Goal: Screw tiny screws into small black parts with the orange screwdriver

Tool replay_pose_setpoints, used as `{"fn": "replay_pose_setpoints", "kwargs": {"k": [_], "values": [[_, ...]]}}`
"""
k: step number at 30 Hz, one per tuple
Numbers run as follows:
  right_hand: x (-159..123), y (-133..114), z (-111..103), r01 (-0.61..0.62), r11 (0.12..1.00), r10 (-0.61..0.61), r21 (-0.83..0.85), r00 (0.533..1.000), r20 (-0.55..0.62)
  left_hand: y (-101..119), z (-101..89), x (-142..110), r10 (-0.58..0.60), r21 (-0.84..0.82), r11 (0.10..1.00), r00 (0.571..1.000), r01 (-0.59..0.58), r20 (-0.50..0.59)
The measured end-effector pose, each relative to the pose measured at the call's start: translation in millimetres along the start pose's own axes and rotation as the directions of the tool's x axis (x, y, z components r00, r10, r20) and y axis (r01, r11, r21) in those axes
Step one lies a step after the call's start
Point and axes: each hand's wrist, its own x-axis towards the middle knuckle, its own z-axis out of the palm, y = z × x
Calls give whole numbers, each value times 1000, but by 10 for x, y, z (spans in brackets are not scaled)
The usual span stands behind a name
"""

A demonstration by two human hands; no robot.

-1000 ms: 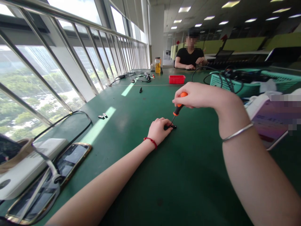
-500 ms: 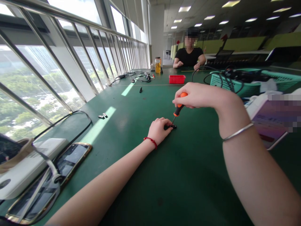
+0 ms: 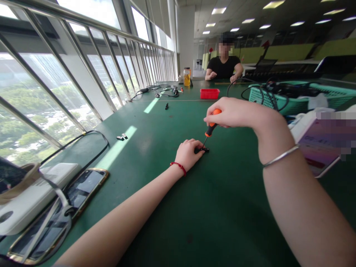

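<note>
My left hand (image 3: 188, 155), a red cord bracelet at its wrist, rests on the green table. Its fingers are closed on a small black part (image 3: 205, 150) that lies flat; its kind is too small to make out. Above and to the right, my right hand (image 3: 222, 113) grips the orange and black handle of a screwdriver (image 3: 210, 129). The tool is tilted, its thin shaft running down to the black part beside my left fingertips. Whether the tip sits in a screw, I cannot tell.
Across the green table (image 3: 155, 163) stand a red tray (image 3: 209, 94), a jar (image 3: 187, 77) and a person (image 3: 224, 66). A teal basket (image 3: 314, 91) of cables and a box (image 3: 317, 144) are at right. Phone (image 3: 86, 185), white device (image 3: 39, 200) and small black pieces (image 3: 121, 137) lie left.
</note>
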Motion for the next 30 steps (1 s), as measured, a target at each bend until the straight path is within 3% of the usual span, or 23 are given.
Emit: {"fn": "replay_pose_setpoints", "kwargs": {"k": [18, 24, 30], "values": [[-4, -30, 0, -2, 1000, 1, 20, 1000, 11, 10, 8, -4, 10, -5, 1000, 1000, -10, -7], [40, -33, 9, -2, 999, -2, -49, 997, -78, 85, -47, -34, 56, -59, 996, 980, -69, -189], [80, -20, 46, 14, 999, -18, -52, 997, -80, 71, -53, -14, 57, -159, 983, 976, -91, -210]]}}
